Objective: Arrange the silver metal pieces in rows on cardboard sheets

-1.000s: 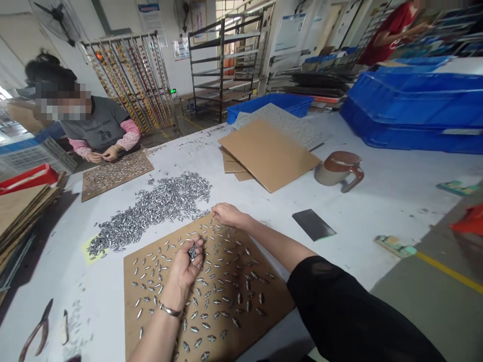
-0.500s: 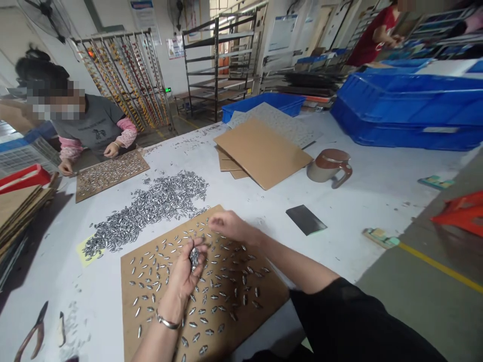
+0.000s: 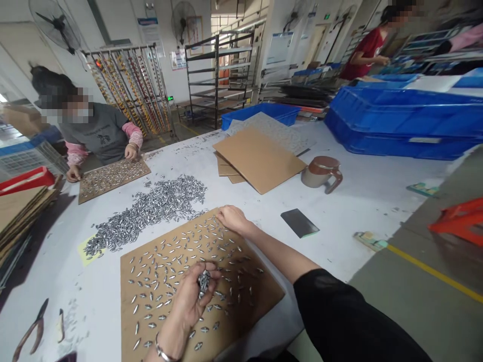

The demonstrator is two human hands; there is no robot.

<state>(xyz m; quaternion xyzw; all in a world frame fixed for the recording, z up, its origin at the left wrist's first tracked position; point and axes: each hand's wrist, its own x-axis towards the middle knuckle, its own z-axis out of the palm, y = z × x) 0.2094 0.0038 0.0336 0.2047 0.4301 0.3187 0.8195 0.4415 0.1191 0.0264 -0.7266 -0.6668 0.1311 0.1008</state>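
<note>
Head view shows your left hand [image 3: 192, 296] cupped over the near half of the card [image 3: 260, 296], fingers curled round a small bunch of metal pieces [image 3: 204, 279], thumb pressing them in. Your right hand [image 3: 234, 219] lies at the card's far edge, fingertips down on it; I cannot tell whether it pinches a piece or merely touches the surface. Laid-out pieces [image 3: 181, 251] sit spaced apart across the card, and the loose heap [image 3: 151, 208] lies on the tabletop [image 3: 377, 191] just beyond the card's far left edge. The bunch in your left hand is the weak point: it is held loosely above rows already set, so if the thumb slackens, pieces would likely drop among them and knock them crooked. Your left wrist and its bracelet [image 3: 162, 353] hang close over the nearest rows, and a dragging forearm could sweep those out of place. Your right hand presses on the card's edge; a push there could slide the whole card, and small smooth pieces would probably roll or turn. The near right corner of the card seems close to the tabletop's edge, so a shove towards you risks tipping pieces to the floor. The heap's fringe almost meets the card, and strays could creep in among the rows. The co-worker's card [image 3: 113, 176] is well apart.
</note>
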